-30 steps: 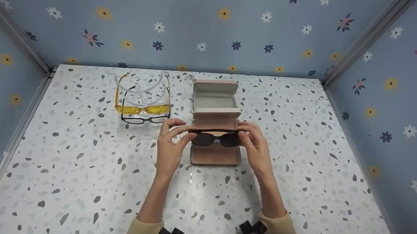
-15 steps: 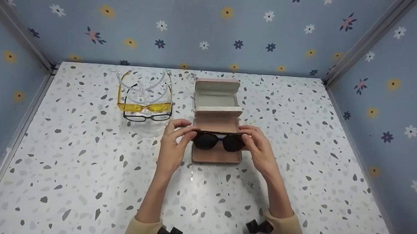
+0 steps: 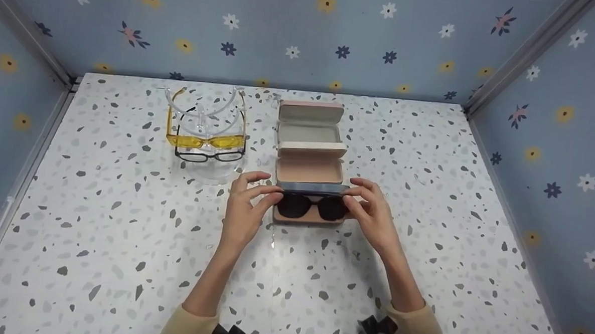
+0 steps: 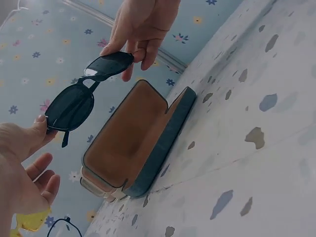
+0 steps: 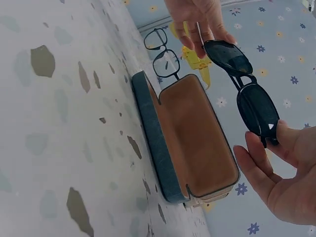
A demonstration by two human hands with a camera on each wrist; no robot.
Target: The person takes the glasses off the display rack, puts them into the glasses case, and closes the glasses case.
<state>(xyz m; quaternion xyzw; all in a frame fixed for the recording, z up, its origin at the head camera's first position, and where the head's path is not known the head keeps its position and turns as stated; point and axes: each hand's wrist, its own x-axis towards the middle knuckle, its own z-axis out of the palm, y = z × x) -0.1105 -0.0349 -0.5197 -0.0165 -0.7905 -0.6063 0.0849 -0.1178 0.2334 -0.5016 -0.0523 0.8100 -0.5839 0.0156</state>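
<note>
Between my two hands, a pair of dark sunglasses [image 3: 294, 206] is held over an open glasses case [image 3: 310, 170], lenses towards the head camera. My left hand [image 3: 245, 212] pinches its left end between thumb and fingertips, and my right hand [image 3: 374, 218] pinches the other end. Both wrist views show the sunglasses [image 4: 71, 106] apart from the case [image 5: 200, 143], which is tan inside and dark teal outside. A grey-blue band just above the lenses in the head view is hard to identify.
A second open case [image 3: 309, 133], pale grey inside, stands directly behind. At left, a clear stand [image 3: 212, 172] bears yellow glasses [image 3: 188, 141] and black-framed glasses [image 3: 211, 156]. Flower-patterned panels [image 3: 263, 30] border the speckled table [image 3: 124, 229].
Both hands have brought the sunglasses nearer the case's front edge, and the lenses now face the head camera more. The grey-blue band has come into sight. The head view has shifted slightly.
</note>
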